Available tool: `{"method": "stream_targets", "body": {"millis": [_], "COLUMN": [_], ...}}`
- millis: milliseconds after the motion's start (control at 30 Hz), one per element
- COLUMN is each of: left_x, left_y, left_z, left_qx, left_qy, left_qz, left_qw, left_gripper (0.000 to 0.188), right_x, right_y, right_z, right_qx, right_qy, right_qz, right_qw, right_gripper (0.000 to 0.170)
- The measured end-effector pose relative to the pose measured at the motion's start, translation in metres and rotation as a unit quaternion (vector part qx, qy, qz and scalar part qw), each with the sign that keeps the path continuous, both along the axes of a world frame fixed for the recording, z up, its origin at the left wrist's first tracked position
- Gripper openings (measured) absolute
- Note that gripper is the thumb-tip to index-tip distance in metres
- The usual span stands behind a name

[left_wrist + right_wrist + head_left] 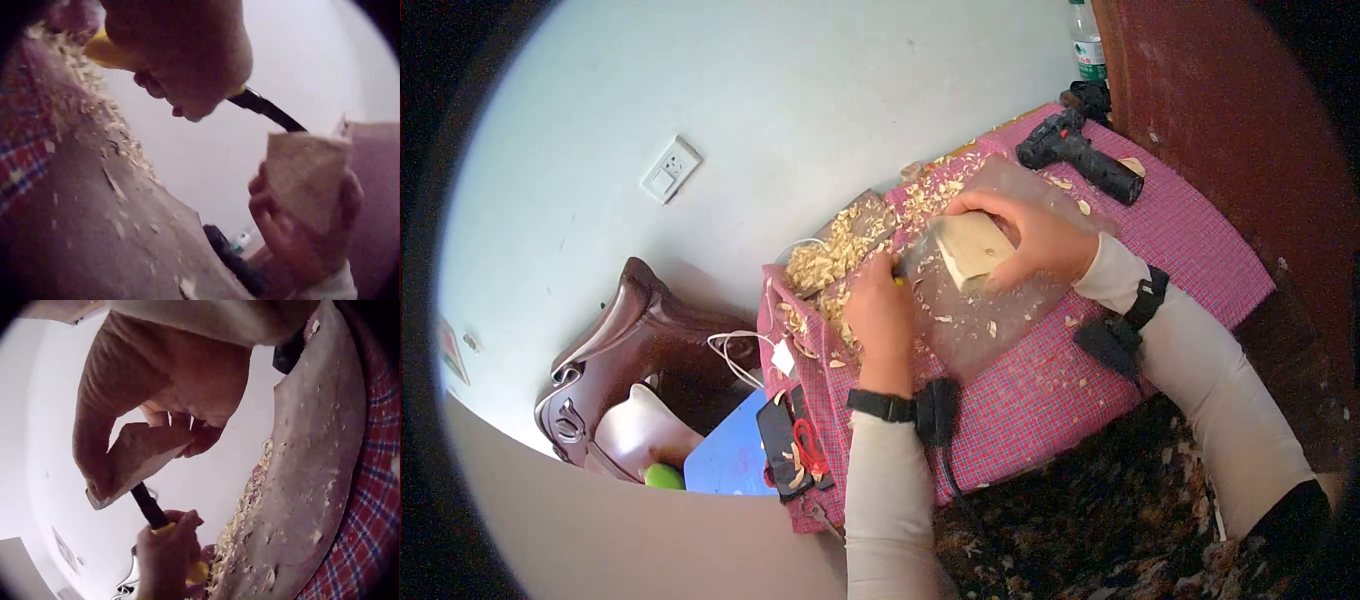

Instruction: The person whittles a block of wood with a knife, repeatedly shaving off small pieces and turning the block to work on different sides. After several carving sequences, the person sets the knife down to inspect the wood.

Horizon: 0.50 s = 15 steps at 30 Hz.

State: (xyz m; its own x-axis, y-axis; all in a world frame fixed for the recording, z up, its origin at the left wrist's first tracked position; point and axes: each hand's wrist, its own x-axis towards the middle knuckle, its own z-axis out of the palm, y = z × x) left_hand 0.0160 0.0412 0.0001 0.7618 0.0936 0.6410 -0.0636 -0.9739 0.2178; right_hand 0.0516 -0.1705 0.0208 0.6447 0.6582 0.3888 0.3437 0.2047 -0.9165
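My right hand grips a pale wooden block with thumb and fingers on opposite sides, above a grey mat. A small dark hole marks the block's face in the head view. Curled around a yellow-handled knife, my left hand is to the left of the block. In the left wrist view the knife's dark blade reaches the top edge of the block. The right wrist view shows the blade meeting the block's lower side, its tip hidden there.
Wood shavings pile up at the table's left back. A black cordless drill lies at the back right, near a plastic bottle. On the pink checked cloth, a dark phone and red cord sit front left.
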Motion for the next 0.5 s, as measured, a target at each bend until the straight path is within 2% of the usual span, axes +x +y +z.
{"method": "stream_targets", "body": {"millis": [67, 200, 267, 300, 367, 500], "left_x": [0.006, -0.005, -0.010, -0.012, -0.013, -0.012], "left_y": [0.009, 0.005, -0.004, -0.009, -0.011, -0.014], "left_z": [-0.005, 0.010, 0.006, 0.010, 0.011, 0.009], "left_qx": [-0.043, -0.074, -0.009, -0.005, 0.009, 0.017], "left_qy": [0.041, -0.025, -0.087, -0.077, -0.071, -0.060], "left_qz": [0.081, 0.077, -0.106, -0.123, -0.137, -0.176], "left_qw": [0.995, 0.994, 0.990, 0.989, 0.988, 0.982], "left_gripper": [0.015, 0.017, 0.018, 0.020, 0.020, 0.016], "right_x": [0.000, 0.003, 0.004, 0.006, 0.010, 0.004], "right_y": [-0.002, -0.002, -0.002, -0.002, 0.001, 0.001], "right_z": [0.002, -0.001, 0.001, -0.001, -0.009, -0.005], "right_qx": [0.035, 0.045, -0.022, -0.025, -0.016, 0.018], "right_qy": [-0.036, -0.049, -0.094, -0.096, -0.172, -0.128], "right_qz": [0.067, 0.045, -0.041, -0.040, -0.101, -0.104], "right_qw": [0.996, 0.997, 0.994, 0.994, 0.980, 0.986], "right_gripper": [0.072, 0.069, 0.074, 0.074, 0.082, 0.090]}}
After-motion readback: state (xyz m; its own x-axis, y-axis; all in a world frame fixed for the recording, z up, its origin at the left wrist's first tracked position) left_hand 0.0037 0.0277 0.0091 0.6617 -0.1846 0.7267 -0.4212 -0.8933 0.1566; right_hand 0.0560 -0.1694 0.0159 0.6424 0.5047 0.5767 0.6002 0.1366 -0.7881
